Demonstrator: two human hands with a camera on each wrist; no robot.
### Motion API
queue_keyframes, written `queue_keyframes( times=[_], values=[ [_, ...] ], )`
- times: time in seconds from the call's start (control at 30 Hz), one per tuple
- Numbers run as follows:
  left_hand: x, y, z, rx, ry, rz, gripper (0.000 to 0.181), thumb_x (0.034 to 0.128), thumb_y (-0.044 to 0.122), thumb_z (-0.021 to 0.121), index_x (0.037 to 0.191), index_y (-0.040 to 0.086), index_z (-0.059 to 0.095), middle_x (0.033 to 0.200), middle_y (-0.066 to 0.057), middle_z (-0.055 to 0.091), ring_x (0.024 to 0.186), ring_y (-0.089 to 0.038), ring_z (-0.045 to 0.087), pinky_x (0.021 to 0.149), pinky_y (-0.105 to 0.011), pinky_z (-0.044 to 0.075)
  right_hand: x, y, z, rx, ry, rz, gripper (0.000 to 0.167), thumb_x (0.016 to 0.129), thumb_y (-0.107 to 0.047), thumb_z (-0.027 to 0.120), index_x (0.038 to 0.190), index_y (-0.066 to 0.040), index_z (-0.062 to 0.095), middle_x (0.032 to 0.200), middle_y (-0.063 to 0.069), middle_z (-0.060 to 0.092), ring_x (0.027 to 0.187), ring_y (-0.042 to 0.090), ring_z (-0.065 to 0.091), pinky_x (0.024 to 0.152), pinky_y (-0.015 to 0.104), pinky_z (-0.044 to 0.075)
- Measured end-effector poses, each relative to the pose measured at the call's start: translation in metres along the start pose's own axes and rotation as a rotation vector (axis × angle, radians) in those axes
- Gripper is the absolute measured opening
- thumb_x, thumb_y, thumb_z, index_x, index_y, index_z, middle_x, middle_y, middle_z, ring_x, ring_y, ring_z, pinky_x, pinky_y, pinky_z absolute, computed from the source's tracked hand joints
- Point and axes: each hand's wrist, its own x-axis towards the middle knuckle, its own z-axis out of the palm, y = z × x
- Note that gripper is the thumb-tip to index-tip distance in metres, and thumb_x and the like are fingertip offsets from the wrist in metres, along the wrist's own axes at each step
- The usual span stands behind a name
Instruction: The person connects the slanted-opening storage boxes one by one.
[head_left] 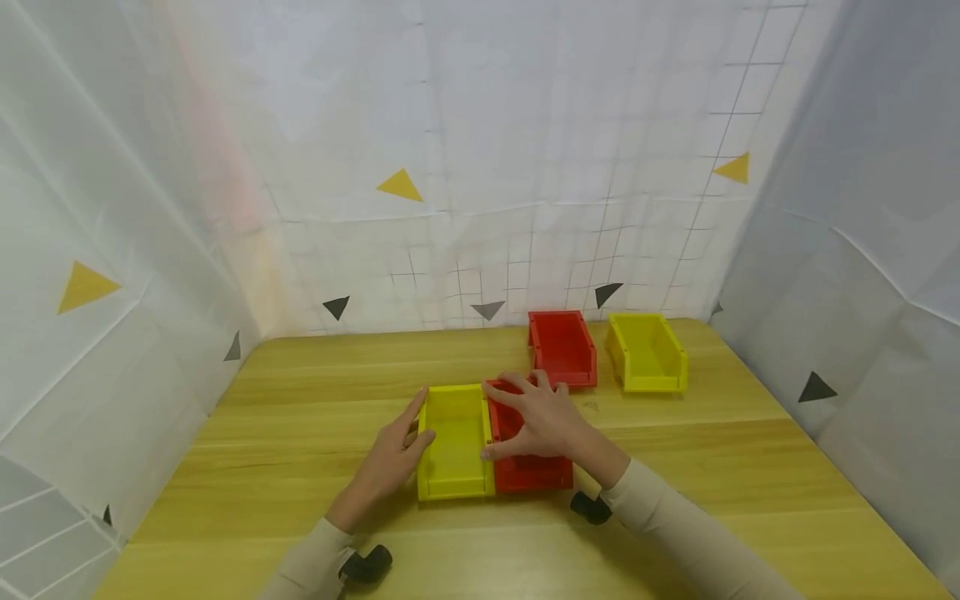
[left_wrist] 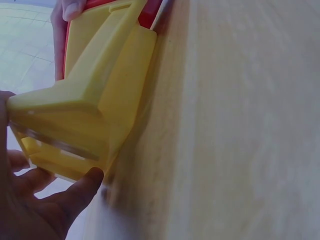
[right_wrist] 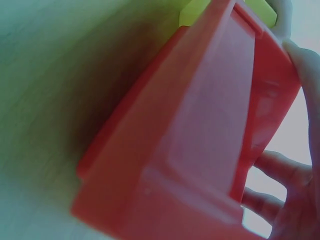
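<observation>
Light sleeves (head_left: 675, 525) enter at the near edge, each with a black wrist unit (head_left: 367, 564) beside the cuff. Forearms converge from both sides, so the two hands oppose each other across a pair of bins on the table (head_left: 300, 400).

Left hand (head_left: 386, 458): grasping the front yellow bin (head_left: 456, 487) by its left side, thumb over the rim and fingers along the outer wall. This hold likely steadies the bin from outside.

Right hand (head_left: 543, 421): grasping the front red bin (head_left: 534, 478), arched over its top, with the thumb at the seam between the bins. The spread grip probably controls the whole red bin and keeps it level with its neighbour.

Both front bins stand side by side, apparently wall to wall. Behind, to the right, the rear red bin (head_left: 564, 342) and rear yellow bin (head_left: 652, 354) stand unheld, with a narrow gap between them.
</observation>
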Motion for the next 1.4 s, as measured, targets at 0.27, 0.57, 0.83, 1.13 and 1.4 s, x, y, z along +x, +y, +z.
queue_keyframes(
  times=[0.27, 0.57, 0.83, 1.13, 1.4],
  values=[
    [-0.001, 0.002, 0.000, -0.009, 0.003, -0.006, 0.069, 0.1097, 0.015, 0.053, 0.169, 0.022, 0.018, 0.169, -0.010, 0.023, 0.141, -0.047, 0.042, 0.110, -0.056, 0.040, -0.002, 0.000, 0.000, 0.008, 0.006, -0.012, 0.108, 0.069, -0.090, 0.065, 0.159, -0.033, 0.047, 0.161, 0.006, 0.040, 0.134, 0.044, 0.037, 0.096, 0.074, 0.038],
    [-0.002, 0.003, -0.001, -0.026, 0.004, 0.001, 0.068, 0.1100, 0.014, 0.052, 0.168, 0.022, 0.018, 0.169, -0.011, 0.023, 0.142, -0.048, 0.039, 0.111, -0.057, 0.036, -0.002, 0.000, 0.002, -0.003, 0.016, -0.018, 0.110, 0.068, -0.091, 0.066, 0.160, -0.033, 0.046, 0.160, 0.006, 0.040, 0.133, 0.043, 0.038, 0.096, 0.072, 0.038],
    [0.000, 0.000, 0.001, -0.024, 0.014, 0.022, 0.068, 0.1100, 0.011, 0.051, 0.168, 0.020, 0.018, 0.168, -0.013, 0.024, 0.143, -0.045, 0.038, 0.112, -0.057, 0.035, -0.002, 0.000, 0.005, -0.036, 0.019, -0.010, 0.112, 0.067, -0.093, 0.063, 0.160, -0.034, 0.046, 0.160, 0.005, 0.040, 0.133, 0.042, 0.038, 0.095, 0.069, 0.040],
    [0.004, -0.001, 0.004, 0.010, 0.042, 0.043, 0.068, 0.1085, 0.010, 0.052, 0.168, 0.014, 0.020, 0.168, -0.013, 0.025, 0.141, -0.044, 0.043, 0.110, -0.055, 0.039, 0.001, 0.016, 0.009, 0.119, 0.029, -0.043, 0.111, 0.067, -0.088, 0.070, 0.160, -0.033, 0.045, 0.160, 0.005, 0.040, 0.139, 0.042, 0.032, 0.101, 0.075, 0.030],
    [0.002, 0.004, 0.000, 0.045, 0.078, -0.016, 0.067, 0.1067, 0.012, 0.055, 0.167, 0.016, 0.026, 0.166, -0.009, 0.031, 0.135, -0.043, 0.051, 0.106, -0.056, 0.045, -0.006, 0.049, -0.002, 0.440, -0.016, -0.029, 0.105, 0.078, -0.062, 0.083, 0.164, -0.022, 0.037, 0.165, 0.009, 0.033, 0.149, 0.042, 0.024, 0.107, 0.073, 0.033]
  ],
)
